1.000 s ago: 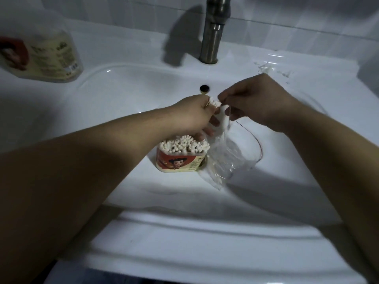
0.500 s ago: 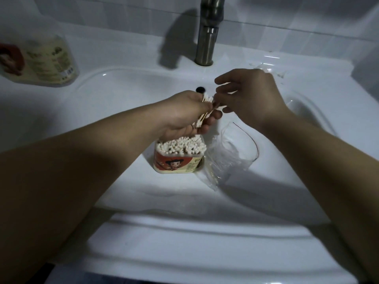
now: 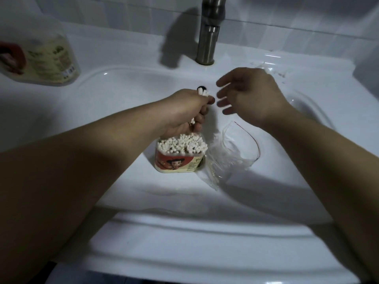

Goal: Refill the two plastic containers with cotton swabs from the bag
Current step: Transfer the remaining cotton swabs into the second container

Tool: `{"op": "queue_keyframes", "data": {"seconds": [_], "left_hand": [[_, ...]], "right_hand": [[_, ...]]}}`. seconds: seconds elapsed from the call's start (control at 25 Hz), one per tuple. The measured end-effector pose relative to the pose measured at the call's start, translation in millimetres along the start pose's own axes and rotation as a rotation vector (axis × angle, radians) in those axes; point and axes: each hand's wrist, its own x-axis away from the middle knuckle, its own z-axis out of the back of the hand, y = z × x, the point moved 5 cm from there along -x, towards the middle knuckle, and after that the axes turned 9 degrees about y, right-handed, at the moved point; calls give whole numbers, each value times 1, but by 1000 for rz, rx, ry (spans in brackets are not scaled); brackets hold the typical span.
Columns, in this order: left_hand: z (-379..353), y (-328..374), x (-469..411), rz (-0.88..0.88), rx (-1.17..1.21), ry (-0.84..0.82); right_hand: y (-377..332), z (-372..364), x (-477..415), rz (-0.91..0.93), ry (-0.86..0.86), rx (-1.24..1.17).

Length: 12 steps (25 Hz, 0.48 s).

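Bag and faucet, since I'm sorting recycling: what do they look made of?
Bag: thin clear glossy plastic film, seemingly; the sink shows through and it crumples. Faucet: probably brushed metal, dull grey sheen, no sharp reflections.

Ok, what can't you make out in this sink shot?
Head view:
Count of white cotton swabs in the left hand: its curled fingers cover them.
Print on the pale yellow plastic bottle: blurred, cut by the left edge.
Spout of the grey metal faucet: cut by the top edge.
Contents of the clear plastic bag: dim.
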Motion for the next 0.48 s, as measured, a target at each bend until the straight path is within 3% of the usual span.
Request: {"op": "queue_keyframes", "data": {"seconds": [0.08, 0.16, 0.24, 0.32, 0.48], "left_hand": [[1, 1, 1, -1, -16, 23], [1, 0, 1, 2, -40, 15], [0, -2, 1, 10, -67, 4], [0, -3, 1, 13, -84, -5], [0, -5, -1, 15, -105, -12]], "right_hand": [[0, 1, 5, -91, -142, 127], [5, -11, 22, -177, -466, 346], [18, -21, 31, -119, -696, 658], [27, -30, 31, -12, -764, 818], [33, -50, 33, 122, -824, 713]]}}
